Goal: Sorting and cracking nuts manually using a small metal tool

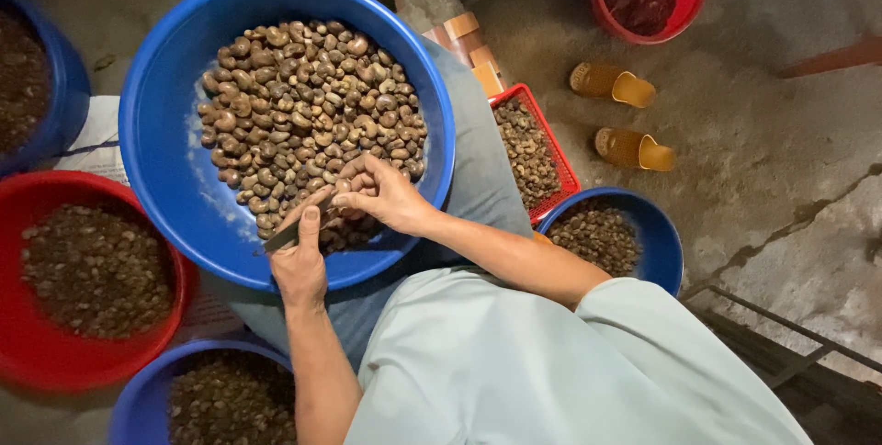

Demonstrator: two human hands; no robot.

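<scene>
Two hands worked over the blue bowl (pixel 165 133): my left hand (pixel 299 266) gripped a knife (pixel 292 231), my right hand (pixel 386 195) pinched one nut (pixel 342 186). I judged cutting needed a steady hold.

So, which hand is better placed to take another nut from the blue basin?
Probably the right hand: it lies on the nuts in the blue basin, while the left hand grips a small blade.
</scene>
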